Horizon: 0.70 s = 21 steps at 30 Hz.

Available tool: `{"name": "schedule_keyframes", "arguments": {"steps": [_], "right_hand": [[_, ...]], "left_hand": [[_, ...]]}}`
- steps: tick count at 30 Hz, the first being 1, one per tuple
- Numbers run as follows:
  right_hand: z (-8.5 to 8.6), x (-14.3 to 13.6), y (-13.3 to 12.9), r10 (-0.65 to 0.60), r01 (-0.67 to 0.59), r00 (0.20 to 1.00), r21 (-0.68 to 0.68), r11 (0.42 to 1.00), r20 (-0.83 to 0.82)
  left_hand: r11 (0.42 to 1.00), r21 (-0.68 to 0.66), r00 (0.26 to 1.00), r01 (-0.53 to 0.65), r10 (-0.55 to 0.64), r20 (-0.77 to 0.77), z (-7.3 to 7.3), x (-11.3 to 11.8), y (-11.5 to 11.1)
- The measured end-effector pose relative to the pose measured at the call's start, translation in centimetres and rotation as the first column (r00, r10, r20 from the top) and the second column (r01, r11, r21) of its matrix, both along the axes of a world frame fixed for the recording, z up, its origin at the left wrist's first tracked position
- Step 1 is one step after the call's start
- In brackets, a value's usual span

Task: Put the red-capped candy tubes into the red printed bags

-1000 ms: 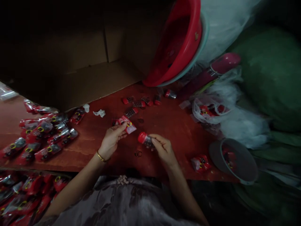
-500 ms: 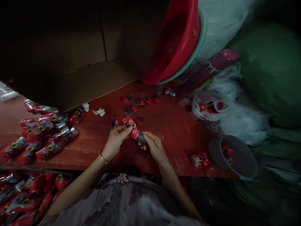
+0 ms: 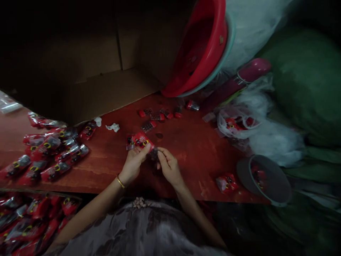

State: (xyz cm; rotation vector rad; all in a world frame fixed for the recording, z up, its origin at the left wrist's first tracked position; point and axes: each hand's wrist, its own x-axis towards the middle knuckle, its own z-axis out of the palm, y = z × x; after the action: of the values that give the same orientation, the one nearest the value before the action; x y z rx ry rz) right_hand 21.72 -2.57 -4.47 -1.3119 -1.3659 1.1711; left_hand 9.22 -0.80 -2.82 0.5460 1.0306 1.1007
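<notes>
Between my two hands, over the red table [image 3: 186, 156], is a red packet [image 3: 143, 139] with a yellow and black print and a dark lower end. My left hand [image 3: 133, 161], with a gold bangle at the wrist, pinches its red part, thumb on top. The fingers of my right hand [image 3: 169, 166] close on the dark end. Another small red printed packet [image 3: 129, 141] lies flat just beyond my left hand. Farther back, several small dark packs with red ends [image 3: 157, 116] are scattered.
Filled red packets [image 3: 48, 144] are heaped at the left, with more in a box below. A large cardboard box [image 3: 117, 87] and stacked basins [image 3: 221, 46] stand behind. To the right are a pink bottle [image 3: 254, 69], plastic bags [image 3: 277, 142], a grey bucket [image 3: 286, 186] and a packet [image 3: 227, 183].
The held packet has shifted slightly left and lies more level, its dark end now largely covered by my right fingers. My right hand has moved a little left.
</notes>
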Motion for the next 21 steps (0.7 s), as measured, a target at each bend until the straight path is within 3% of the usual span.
{"name": "schedule_keyframes", "arguments": {"steps": [4,8,11,18,21], "right_hand": [[0.0,-1.1,0.2,-0.015,0.009,0.991,-0.050,0.999,-0.131],[0.2,-1.4,0.3,0.041,-0.073,0.952,-0.095,0.993,-0.303],[0.4,-1.1,0.2,0.017,-0.041,0.968,-0.092,0.995,-0.250],[0.6,-2.4,0.5,-0.067,0.042,0.967,-0.103,0.994,-0.247],[0.0,-3.2,1.0,-0.107,0.082,0.964,-0.113,0.990,-0.242]], "left_hand": [[1.000,-0.009,1.000,-0.017,0.017,-0.005,0.3,-0.1,0.5],[1.000,-0.005,0.999,-0.012,0.013,0.043,0.9,-0.6,0.9],[0.999,0.014,0.995,-0.046,0.045,0.087,0.9,-0.9,1.0],[0.994,0.034,0.994,0.104,-0.105,0.037,0.5,-0.6,0.3],[0.997,0.005,0.994,0.081,-0.082,0.077,0.3,-1.0,0.1]]}}
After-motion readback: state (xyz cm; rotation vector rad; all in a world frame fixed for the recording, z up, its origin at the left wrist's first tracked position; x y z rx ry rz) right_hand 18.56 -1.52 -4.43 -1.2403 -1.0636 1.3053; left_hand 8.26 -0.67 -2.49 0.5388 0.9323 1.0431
